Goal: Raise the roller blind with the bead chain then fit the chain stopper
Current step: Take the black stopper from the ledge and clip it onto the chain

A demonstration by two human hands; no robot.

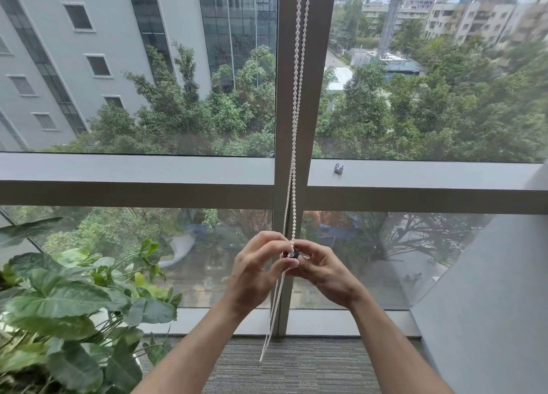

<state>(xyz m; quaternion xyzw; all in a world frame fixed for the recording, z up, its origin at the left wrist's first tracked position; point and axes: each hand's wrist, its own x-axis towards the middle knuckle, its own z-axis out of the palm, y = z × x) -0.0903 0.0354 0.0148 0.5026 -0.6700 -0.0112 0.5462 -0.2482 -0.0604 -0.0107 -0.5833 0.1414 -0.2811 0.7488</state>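
Looking through the head camera, both hands are meeting in front of the vertical window frame (pixel 292 127), low and near the centre of the view. The left hand (pixel 255 272) is closing its thumb and fingers around the white bead chain (pixel 295 112), pinching it just below where the two strands come together. The right hand (pixel 321 267) is pressing in from the right, its fingertips clamped on a small dark chain stopper (pixel 293 254), which is sitting right against the chain between the two hands. Whether the stopper is already snapped around a bead or only being lined up is hard to say, since the fingers are covering most of it.

Above the hands, the chain is running up along the frame and out of the top of the view; below them, its loose loop is hanging down toward the carpeted floor (pixel 296 370). No blind fabric is showing anywhere over the glass, so the raising step appears to be done, with the full outdoor view open. What is left, as a judgement, is seating the stopper firmly on the chain and letting go.

At the near left, a leafy potted plant (pixel 68 298) is standing well clear of the hands, and a small metal clip (pixel 338 168) is sitting on the horizontal rail to the far right of the chain.
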